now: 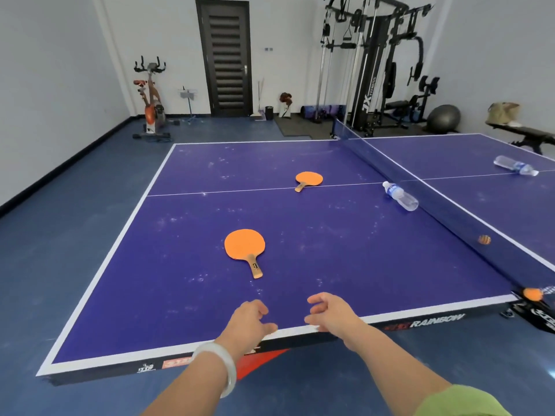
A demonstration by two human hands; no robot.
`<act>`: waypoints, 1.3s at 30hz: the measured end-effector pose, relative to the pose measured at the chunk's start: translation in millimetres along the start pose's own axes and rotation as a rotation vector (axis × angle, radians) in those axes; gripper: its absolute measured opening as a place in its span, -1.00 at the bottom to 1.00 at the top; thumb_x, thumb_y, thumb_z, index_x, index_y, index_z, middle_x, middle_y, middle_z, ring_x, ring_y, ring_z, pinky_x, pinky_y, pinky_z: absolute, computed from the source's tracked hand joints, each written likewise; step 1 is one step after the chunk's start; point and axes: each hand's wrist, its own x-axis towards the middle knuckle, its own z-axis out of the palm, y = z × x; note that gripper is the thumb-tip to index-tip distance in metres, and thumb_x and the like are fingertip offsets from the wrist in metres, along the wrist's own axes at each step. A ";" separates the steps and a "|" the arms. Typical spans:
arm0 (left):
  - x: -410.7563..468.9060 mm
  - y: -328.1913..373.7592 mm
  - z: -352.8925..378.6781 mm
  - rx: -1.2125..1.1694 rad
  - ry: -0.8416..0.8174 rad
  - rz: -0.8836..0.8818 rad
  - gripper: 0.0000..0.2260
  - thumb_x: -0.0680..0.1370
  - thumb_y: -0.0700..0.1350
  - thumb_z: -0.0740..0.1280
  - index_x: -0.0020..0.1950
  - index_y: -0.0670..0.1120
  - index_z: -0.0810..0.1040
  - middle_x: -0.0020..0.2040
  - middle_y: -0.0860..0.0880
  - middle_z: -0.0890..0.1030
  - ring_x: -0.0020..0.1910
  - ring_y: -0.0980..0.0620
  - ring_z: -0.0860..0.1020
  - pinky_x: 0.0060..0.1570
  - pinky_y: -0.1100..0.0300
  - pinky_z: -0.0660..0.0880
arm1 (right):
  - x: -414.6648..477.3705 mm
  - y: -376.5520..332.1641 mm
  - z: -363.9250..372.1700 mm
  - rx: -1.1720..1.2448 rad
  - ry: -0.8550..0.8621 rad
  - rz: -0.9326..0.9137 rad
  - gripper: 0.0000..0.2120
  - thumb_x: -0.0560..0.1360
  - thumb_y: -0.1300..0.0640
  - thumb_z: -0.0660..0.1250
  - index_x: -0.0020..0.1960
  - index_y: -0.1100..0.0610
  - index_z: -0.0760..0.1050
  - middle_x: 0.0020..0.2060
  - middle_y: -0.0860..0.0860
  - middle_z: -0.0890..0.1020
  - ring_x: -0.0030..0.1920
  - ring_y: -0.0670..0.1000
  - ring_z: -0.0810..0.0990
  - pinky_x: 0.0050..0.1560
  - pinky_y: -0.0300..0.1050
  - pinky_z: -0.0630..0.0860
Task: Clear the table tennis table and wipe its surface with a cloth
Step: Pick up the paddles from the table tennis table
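The purple table tennis table carries pale smudges. An orange paddle lies near me, handle pointing my way. A second orange paddle rests on the centre line farther off. One clear water bottle lies on its side against the net; another bottle lies beyond the net. An orange ball shows through the net, another ball sits by the net post. My left hand and right hand hover over the near edge, fingers loosely curled, holding nothing. No cloth is visible.
An exercise bike stands at the back left, a dark door in the far wall. A multi-gym machine, a grey exercise ball and a bench fill the back right. Blue floor surrounds the table.
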 end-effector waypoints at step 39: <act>494.3 80.3 -18.8 0.278 0.052 -0.160 -0.37 0.55 0.20 0.32 0.52 -0.05 0.24 0.48 -0.03 0.23 0.45 -0.05 0.27 0.42 0.02 0.27 | 466.6 -54.6 -125.9 0.124 -0.036 0.029 -0.59 0.50 0.11 0.45 0.29 -0.09 0.42 0.13 -0.15 0.53 0.13 -0.14 0.53 -0.01 -0.29 0.42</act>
